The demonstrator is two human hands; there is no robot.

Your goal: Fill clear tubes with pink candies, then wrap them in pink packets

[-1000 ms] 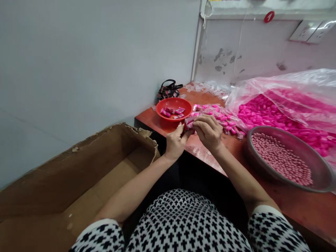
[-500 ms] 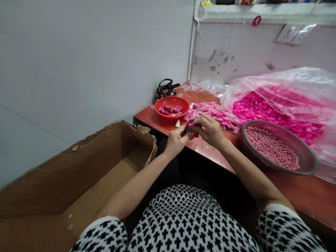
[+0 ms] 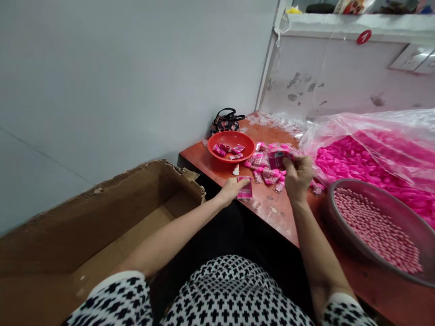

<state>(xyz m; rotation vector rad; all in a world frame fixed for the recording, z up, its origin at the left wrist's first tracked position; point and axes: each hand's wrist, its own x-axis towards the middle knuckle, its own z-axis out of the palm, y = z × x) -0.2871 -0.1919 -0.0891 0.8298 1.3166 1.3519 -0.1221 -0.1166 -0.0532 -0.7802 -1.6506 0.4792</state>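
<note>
My left hand pinches a flat pink printed card at the front edge of the table. Over the pile of small packets, my right hand is closed on a darker pink printed card, its thumb and fingers at the card's right end. Beneath and around that card lie clear packets holding pink pieces and beads. Just beyond my left hand stands a red bowl with several pink wrapped pieces in it. A small white scrap lies between bowl and hand.
A grey basin of pink beads stands at the right. Behind it, a large clear bag holds bright pink pieces. A dark patterned pouch sits by the wall. An open cardboard box is at my left, below the reddish table.
My hands were together at the table edge and are now apart. The right moved right and away with one card, while the left keeps another. The view has shifted left.
</note>
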